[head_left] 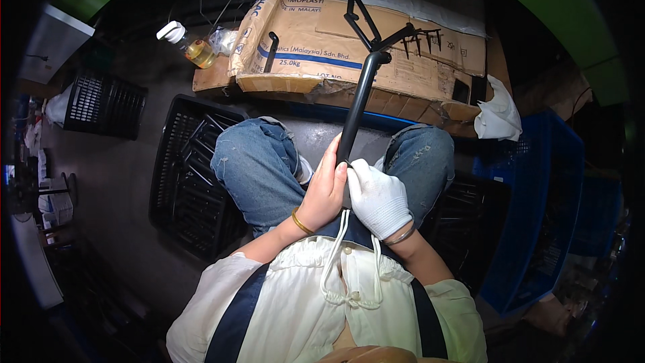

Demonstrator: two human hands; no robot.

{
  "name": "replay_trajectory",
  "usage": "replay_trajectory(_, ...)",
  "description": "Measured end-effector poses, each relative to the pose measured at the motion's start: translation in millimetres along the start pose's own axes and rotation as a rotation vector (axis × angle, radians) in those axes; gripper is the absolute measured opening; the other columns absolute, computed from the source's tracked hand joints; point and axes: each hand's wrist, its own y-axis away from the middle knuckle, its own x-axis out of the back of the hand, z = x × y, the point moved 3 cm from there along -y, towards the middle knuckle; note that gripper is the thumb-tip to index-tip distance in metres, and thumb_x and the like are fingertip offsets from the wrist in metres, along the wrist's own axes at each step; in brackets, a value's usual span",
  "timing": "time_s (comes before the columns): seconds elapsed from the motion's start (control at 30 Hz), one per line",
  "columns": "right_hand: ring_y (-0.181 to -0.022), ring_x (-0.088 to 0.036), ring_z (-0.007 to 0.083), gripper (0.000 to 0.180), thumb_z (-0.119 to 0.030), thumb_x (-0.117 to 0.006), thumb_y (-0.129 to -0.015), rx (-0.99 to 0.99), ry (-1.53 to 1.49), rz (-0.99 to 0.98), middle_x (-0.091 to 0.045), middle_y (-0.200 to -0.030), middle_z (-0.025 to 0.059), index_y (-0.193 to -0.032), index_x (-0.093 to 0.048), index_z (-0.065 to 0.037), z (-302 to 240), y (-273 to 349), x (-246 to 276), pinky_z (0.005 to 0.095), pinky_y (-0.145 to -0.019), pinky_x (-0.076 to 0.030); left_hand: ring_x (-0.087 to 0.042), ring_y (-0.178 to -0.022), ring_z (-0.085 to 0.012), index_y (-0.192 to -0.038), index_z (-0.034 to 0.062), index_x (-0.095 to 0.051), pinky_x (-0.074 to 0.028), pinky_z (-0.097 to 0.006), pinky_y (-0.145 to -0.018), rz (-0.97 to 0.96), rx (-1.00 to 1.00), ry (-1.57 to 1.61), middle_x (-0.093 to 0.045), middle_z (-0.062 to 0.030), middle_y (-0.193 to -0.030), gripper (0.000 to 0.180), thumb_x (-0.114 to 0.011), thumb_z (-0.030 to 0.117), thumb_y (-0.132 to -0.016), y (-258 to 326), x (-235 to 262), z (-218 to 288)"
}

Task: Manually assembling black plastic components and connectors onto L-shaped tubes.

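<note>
A long black tube (361, 97) slants up from my lap, with thin black arms (363, 23) branching from its far end over the worktop. My bare left hand (325, 189), with a gold bangle at the wrist, lies along the tube's near part, its fingers pressed to it. Close beside it, my right hand (379, 200) wears a white knitted glove and is closed at the tube's near end. Whatever small part may be under the gloved fingers is hidden. A black comb-like piece with several prongs (423, 40) is by the branching arms.
Paper sacking and cardboard cover the worktop (295, 79); a bent black rod (271, 52) lies on it. A white-capped bottle (195, 50) stands left. Black crates (176, 117) (107, 104) sit on the left, blue crates (537, 208) on the right. A white cloth (498, 111) hangs at the worktop's right corner.
</note>
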Motion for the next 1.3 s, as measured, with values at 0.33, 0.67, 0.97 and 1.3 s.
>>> replay_trajectory(0.33, -0.055, -0.064, 0.0302, 0.014, -0.023, -0.050, -0.096, -0.011, 0.019, 0.045, -0.061, -0.068, 0.0097, -0.090, -0.053, -0.012, 0.0, 2.5, -3.4, 0.0400, -0.048, -0.052, -0.043, -0.133, -0.0374, -0.146, -0.0066, -0.025, -0.032, -0.039, -0.111, 0.021, 0.023, 0.033, -0.042, -0.0282, -0.142, 0.050, -0.037, 0.010, -0.101, 1.9, -1.4, 1.4)
replay_trajectory(0.67, -0.058, -0.065, 0.0314, 0.015, -0.025, -0.051, -0.096, -0.003, 0.011, -0.059, -0.063, -0.069, 0.0103, -0.089, -0.054, -0.012, 2.5, 1.7, 1.0, 0.0413, -0.050, -0.053, -0.041, -0.135, -0.0377, -0.146, -0.0072, -0.025, -0.030, -0.039, -0.111, -0.019, 0.049, 0.007, -0.039, -0.0289, -0.144, 0.050, -0.038, 0.011, -0.101, 5.9, -0.7, -0.9)
replay_trajectory(0.97, -0.062, -0.066, 0.0284, 0.012, -0.020, -0.060, -0.093, -0.102, -0.305, 0.257, -0.064, -0.078, 0.0131, -0.098, -0.058, -0.009, 25.9, -5.2, -3.9, 0.0381, -0.054, -0.052, -0.036, -0.054, -0.0033, -0.141, 0.0121, -0.037, -0.032, -0.018, -0.047, -0.098, 0.525, 0.887, -0.046, 0.0037, -0.081, 0.041, -0.045, 0.026, -0.104, 7.0, 1.7, -14.4)
replay_trajectory(1.3, -0.076, -0.057, 0.0098, 0.014, -0.014, -0.066, -0.092, -0.387, -0.661, 0.461, -0.064, -0.084, 0.0019, -0.097, -0.065, -0.001, 88.9, -34.3, 40.9, 0.0256, -0.071, -0.048, -0.041, -0.054, -0.0058, -0.129, 0.0024, -0.047, -0.032, -0.017, -0.047, -0.721, 0.707, 1.022, -0.044, 0.0010, -0.068, 0.041, -0.043, 0.035, -0.104, 27.7, 28.8, -25.1)
